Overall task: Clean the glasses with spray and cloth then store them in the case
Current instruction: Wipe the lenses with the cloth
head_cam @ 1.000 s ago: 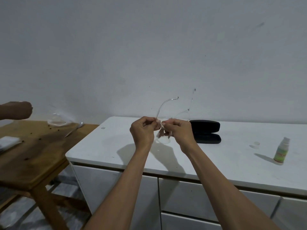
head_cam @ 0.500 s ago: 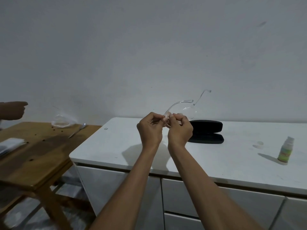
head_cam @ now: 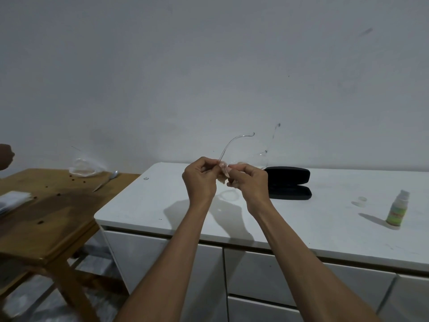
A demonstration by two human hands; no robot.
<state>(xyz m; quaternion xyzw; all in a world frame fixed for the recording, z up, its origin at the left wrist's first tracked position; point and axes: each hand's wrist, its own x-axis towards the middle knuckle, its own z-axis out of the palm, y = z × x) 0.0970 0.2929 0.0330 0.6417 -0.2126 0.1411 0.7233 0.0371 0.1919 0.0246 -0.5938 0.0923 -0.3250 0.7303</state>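
Observation:
Clear-framed glasses point(head_cam: 234, 145) are held up above the white cabinet top point(head_cam: 301, 212), their thin temples pointing up and away. My left hand point(head_cam: 200, 180) pinches the frame at one side. My right hand point(head_cam: 247, 183) pinches a small pale cloth point(head_cam: 224, 170) against a lens. Behind my right hand the black glasses case point(head_cam: 290, 182) lies open on the cabinet. A small spray bottle point(head_cam: 397, 210) with a green label stands upright at the far right, its clear cap point(head_cam: 362, 199) lying beside it.
A wooden table point(head_cam: 46, 217) stands to the left with a clear plastic bag point(head_cam: 84, 169), a spoon point(head_cam: 105, 181) and white paper point(head_cam: 11, 201). Another person's hand point(head_cam: 5, 155) shows at the left edge. Cabinet drawers point(head_cam: 255, 275) are below.
My hands drew together, then spread slightly apart again while rubbing the lens. The glasses tilted, so their temples swung right and then back toward the left.

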